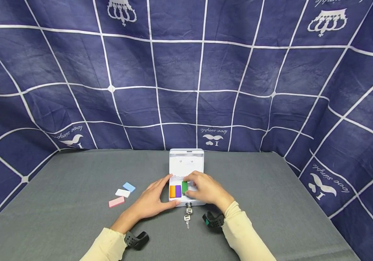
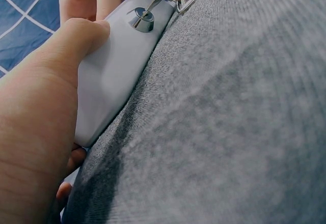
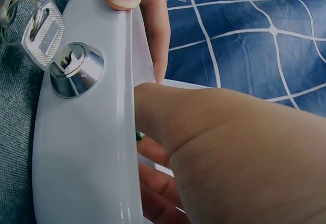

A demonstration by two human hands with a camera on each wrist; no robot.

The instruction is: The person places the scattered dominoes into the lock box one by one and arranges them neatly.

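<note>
A white metal cash box (image 1: 186,168) stands on the grey cloth with its lid raised. My left hand (image 1: 150,203) grips the box's left side, thumb on the front rim and fingers along the side. Inside, my right hand (image 1: 207,188) pinches a green block (image 1: 184,187) between thumb and fingers. Just left of it lie a purple block (image 1: 178,191) and an orange block (image 1: 172,191), side by side. In the right wrist view the green block (image 3: 138,136) is mostly hidden by the hand. A key sits in the front lock (image 3: 76,71).
Keys (image 1: 187,218) hang from the lock onto the grey table (image 1: 69,203). Left of the box lie a blue block (image 1: 129,187), a white block (image 1: 122,193) and a pink block (image 1: 116,202). A blue checked curtain (image 1: 180,72) rises behind the table.
</note>
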